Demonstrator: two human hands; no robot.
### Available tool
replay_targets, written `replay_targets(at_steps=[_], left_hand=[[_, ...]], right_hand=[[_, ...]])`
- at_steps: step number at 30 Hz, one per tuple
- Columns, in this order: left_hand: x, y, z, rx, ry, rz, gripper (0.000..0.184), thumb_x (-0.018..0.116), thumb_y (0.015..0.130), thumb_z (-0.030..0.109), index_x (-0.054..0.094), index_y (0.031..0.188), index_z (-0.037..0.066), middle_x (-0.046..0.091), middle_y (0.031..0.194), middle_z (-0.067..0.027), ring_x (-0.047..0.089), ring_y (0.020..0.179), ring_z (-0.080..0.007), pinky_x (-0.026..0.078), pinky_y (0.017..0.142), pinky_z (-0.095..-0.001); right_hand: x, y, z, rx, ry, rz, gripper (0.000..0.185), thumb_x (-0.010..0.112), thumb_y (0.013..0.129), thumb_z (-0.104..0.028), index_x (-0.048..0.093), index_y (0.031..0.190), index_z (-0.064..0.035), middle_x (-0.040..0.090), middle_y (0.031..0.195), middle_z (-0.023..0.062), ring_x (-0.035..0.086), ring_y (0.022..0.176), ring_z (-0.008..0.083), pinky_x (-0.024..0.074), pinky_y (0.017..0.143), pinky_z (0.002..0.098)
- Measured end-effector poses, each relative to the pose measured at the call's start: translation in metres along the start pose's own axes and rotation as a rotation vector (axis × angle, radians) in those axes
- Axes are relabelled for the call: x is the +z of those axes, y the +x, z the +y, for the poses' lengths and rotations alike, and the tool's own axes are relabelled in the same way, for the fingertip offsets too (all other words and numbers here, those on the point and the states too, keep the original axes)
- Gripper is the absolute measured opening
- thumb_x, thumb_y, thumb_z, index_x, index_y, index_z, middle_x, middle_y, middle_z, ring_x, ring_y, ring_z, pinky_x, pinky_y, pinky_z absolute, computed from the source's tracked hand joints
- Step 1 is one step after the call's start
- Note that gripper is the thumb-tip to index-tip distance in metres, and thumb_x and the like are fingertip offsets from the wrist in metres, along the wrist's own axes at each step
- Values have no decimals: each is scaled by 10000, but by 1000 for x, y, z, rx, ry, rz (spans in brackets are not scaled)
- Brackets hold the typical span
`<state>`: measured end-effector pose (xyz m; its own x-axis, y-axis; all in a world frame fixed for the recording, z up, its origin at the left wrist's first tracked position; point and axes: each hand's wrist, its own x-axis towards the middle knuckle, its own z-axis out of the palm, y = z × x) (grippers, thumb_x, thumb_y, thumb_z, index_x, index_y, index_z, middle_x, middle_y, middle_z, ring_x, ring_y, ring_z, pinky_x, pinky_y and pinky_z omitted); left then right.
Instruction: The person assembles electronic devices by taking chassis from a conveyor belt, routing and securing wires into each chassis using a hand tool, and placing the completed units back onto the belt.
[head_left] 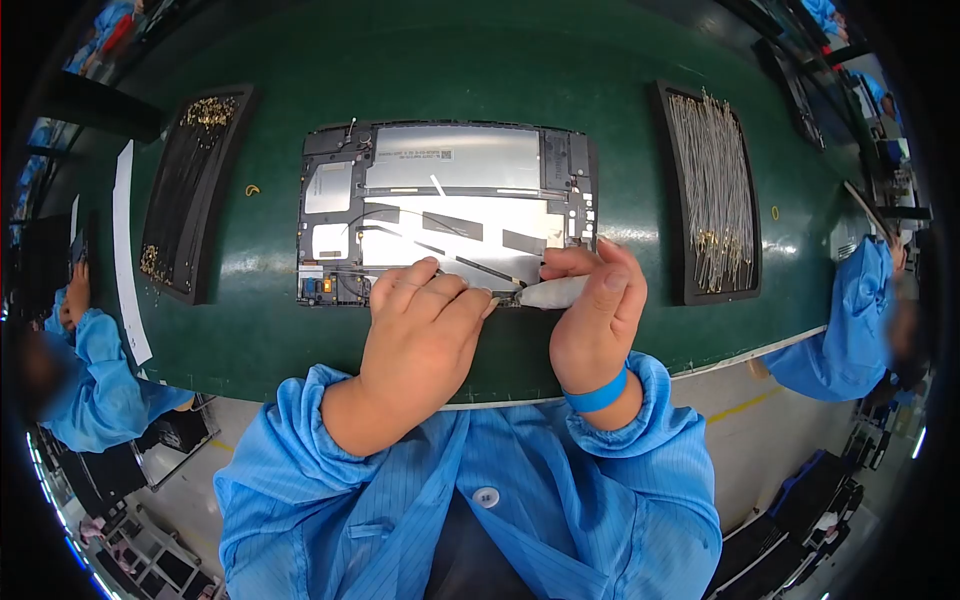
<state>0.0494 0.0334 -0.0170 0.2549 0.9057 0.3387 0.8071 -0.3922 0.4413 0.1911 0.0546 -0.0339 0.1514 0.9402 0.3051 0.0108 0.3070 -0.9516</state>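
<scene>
An opened tablet [345, 225] lies on the bench, its silver battery plates and dark frame exposed. Thin black cables [470, 263] cross its lower half. My left hand [425, 335] rests over the tablet's near edge, fingers bent and thumb drawn in close; what its fingertips press or pinch is hidden. In my right hand [595, 325] is a whitish pointed tool [552, 293], its tip at the near edge close to my left thumb. The right fingers are wrapped round the tool, with the fingertips by the tablet's right side.
A black tray [205, 290] of dark cables with gold ends stands on the left. On the right, another black tray [755, 270] holds many grey cables. A white strip [127, 250] lies at far left. Two people in blue sit at either side.
</scene>
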Motion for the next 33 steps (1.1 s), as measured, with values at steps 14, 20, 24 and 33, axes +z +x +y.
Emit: replay_targets(at_steps=[14,20,24,33], left_hand=[[-2,2,1,-4,0,-11,213,626,612,46,581,818,81,528,838,-48,459,902,-269,336,769,-386],[-3,3,2,-10,-3,-18,199,621,617,45,585,810,78,532,832,-50,467,890,-270,339,766,-384],[-3,3,1,-11,-8,-26,198,622,617,47,585,809,78,532,834,-47,467,890,-270,339,764,-385],[-2,2,0,-1,14,-8,157,599,651,110,588,807,103,539,816,-26,457,908,-238,313,802,-370]], right_hand=[[-3,0,1,-13,-26,-6,251,335,883,-208,358,1042,-15,572,830,129,515,731,144,416,675,274],[-2,-1,0,27,-19,-6,249,341,882,-212,366,1033,-16,574,830,119,512,737,136,415,679,269],[-3,1,-1,24,-38,-28,244,347,881,-209,373,1029,-16,574,817,108,509,741,131,416,678,267],[5,14,-29,31,-272,-170,180,456,827,-174,501,818,-1,572,708,122,548,612,223,431,604,300]])
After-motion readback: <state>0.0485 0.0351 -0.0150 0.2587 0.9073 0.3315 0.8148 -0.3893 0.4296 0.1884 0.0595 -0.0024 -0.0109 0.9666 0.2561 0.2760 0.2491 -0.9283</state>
